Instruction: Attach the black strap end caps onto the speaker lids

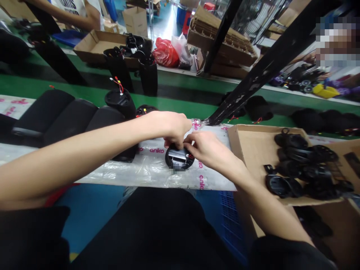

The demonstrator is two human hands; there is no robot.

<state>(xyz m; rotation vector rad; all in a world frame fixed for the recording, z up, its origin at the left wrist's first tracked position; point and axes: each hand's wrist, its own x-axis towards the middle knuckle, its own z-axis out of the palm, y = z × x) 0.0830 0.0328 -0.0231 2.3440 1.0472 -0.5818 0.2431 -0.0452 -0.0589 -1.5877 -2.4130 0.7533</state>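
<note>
A round black plastic part (168, 160) lies on the plastic-covered bench in front of me. Inside it sits a silvery rectangular piece (177, 154), with a bit of red wire (190, 156) at its right. My left hand (177, 127) is closed over the part's far edge, fingertips pointing down. From the right, my right hand (204, 148) reaches in with thumb and fingers pinched close to the left fingertips. Whatever the fingers grip is too small or hidden to make out.
Black cylinders (64, 116) lie along the bench at left; one upright cylinder (120, 101) has wires on top. At right stands a cardboard box (247, 150) of black plastic parts (303, 165). A dark post (239, 86) slants up beyond my hands, before the green conveyor (182, 97).
</note>
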